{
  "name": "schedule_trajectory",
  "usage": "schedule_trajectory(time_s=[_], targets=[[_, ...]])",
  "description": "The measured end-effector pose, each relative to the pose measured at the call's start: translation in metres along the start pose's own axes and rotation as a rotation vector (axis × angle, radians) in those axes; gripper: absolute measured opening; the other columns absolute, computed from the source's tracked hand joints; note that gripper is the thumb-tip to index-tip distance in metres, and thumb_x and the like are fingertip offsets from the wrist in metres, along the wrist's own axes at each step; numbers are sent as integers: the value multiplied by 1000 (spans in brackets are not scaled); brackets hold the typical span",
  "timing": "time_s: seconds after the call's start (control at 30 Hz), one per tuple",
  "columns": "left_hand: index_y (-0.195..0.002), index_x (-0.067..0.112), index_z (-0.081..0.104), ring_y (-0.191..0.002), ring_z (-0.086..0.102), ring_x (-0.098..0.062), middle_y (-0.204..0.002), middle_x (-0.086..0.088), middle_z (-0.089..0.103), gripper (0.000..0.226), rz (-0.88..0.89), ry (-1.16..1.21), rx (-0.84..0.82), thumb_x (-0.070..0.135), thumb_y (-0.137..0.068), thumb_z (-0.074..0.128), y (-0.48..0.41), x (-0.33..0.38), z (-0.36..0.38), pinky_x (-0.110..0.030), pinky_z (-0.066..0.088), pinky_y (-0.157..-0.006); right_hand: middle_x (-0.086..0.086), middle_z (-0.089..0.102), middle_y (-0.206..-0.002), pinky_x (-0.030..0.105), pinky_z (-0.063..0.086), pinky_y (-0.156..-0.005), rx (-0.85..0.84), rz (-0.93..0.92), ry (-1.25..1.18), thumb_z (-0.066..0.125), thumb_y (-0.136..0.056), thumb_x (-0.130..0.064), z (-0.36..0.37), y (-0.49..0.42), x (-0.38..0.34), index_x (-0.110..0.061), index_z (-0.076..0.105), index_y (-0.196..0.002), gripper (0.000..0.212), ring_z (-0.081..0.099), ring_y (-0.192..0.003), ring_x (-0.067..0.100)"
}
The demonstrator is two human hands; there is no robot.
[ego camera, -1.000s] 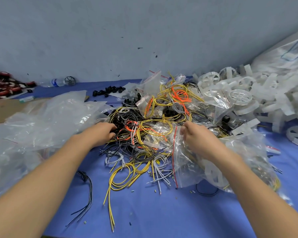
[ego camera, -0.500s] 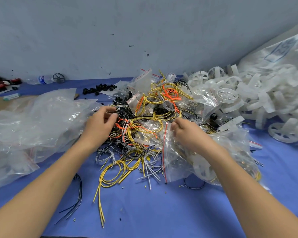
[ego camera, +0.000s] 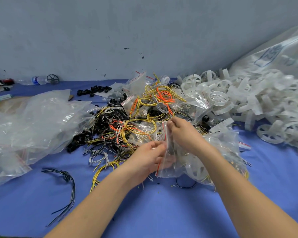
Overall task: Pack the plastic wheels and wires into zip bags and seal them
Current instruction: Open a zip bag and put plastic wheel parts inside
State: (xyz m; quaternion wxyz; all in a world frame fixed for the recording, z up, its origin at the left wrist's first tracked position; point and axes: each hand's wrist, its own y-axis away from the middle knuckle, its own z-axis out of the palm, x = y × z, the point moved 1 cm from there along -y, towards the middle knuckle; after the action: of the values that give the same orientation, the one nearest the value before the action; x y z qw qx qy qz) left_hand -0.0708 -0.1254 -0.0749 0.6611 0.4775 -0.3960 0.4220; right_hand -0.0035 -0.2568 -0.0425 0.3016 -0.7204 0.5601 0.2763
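tablecloth (ego camera: 162,212) plain blue. wall (ego camera: 110,31) grey-blue, dark specks. wires (ego camera: 139,125) yellow with thin dark stripe, orange, black, some white. loose bundle (ego camera: 66,176) black and white. wheels (ego camera: 218,98) cloudy white, see-through. zip bag (ego camera: 167,152) clear, red seal strip. bag heap (ego camera: 33,117) clear, red strips. rings (ego camera: 93,91) black. sack (ego camera: 268,55) white, blue print. bottle (ego camera: 39,80) clear, blue label. lone wheel (ego camera: 53,79) dark grey.
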Motion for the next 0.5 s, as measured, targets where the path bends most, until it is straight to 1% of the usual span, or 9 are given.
schedule_trajectory(time_s=[0.07, 0.13, 0.2, 0.27, 0.3, 0.37, 0.4, 0.43, 0.5], targets=[[-106, 4, 64, -96, 70, -33, -109, -22, 70, 20, 5, -137, 16, 17, -101, 50, -1, -4, 3, -39, 59, -83, 7, 61, -86, 35, 36, -67, 2, -11, -18, 38, -106, -22, -2, 1, -1, -14, 54, -85, 28, 51, -78, 23], [-99, 4, 70, -87, 72, -24, -100, -18, 73, 31, 28, -252, 22, 25, -103, 47, -1, -1, 4, -37, 60, -81, 9, 63, -85, 36, 39, -69, 17, -21, -24, 39, -106, -23, -6, 3, -2, -16, 51, -80, 30, 53, -78, 25], [-97, 8, 74, -93, 72, -25, -100, -12, 75, 47, 61, -315, -13, 44, -101, 44, 2, 8, 4, -40, 57, -88, 9, 65, -83, 37, 40, -68, 65, -32, -45, 40, -106, -25, -15, 6, -4, -15, 53, -80, 31, 55, -76, 25], [-103, 11, 73, -102, 69, -27, -103, -10, 74, 55, 169, -502, -86, 58, -95, 45, 11, 18, 5, -42, 54, -94, 7, 65, -79, 36, 40, -65, 135, -51, -75, 42, -106, -26, -28, 8, -8, -13, 56, -80, 32, 57, -73, 24], [-106, 14, 71, -103, 68, -25, -103, -8, 74, 50, 255, -664, -113, 57, -93, 49, 15, 22, 5, -42, 53, -94, 6, 65, -77, 36, 41, -66, 172, -67, -89, 42, -105, -26, -36, 9, -9, -14, 56, -78, 33, 58, -72, 23], [-103, 19, 67, -94, 68, -17, -95, 1, 74, 23, 427, -922, -92, 38, -93, 57, 20, 31, 8, -34, 52, -86, 1, 61, -72, 32, 40, -65, 256, -110, -107, 44, -105, -24, -53, 12, -14, -18, 53, -73, 34, 54, -68, 18], [-98, 21, 66, -86, 67, -11, -88, 5, 73, 11, 503, -969, -58, 28, -94, 58, 24, 40, 10, -26, 50, -80, -2, 59, -70, 28, 39, -64, 304, -132, -113, 44, -104, -22, -62, 15, -17, -19, 52, -71, 34, 52, -67, 16], [-95, 21, 65, -80, 66, -4, -82, 8, 73, 6, 584, -998, -20, 21, -95, 58, 28, 51, 14, -17, 46, -76, -4, 58, -70, 25, 39, -64, 352, -156, -135, 45, -104, -20, -71, 17, -20, -20, 51, -71, 34, 53, -67, 16], [-91, 22, 64, -77, 63, 4, -77, 13, 71, 6, 776, -1053, 85, 21, -95, 60, 36, 78, 23, -5, 39, -70, -4, 62, -72, 28, 43, -67, 442, -194, -268, 44, -104, -17, -91, 21, -27, -21, 53, -73, 33, 59, -66, 17]])
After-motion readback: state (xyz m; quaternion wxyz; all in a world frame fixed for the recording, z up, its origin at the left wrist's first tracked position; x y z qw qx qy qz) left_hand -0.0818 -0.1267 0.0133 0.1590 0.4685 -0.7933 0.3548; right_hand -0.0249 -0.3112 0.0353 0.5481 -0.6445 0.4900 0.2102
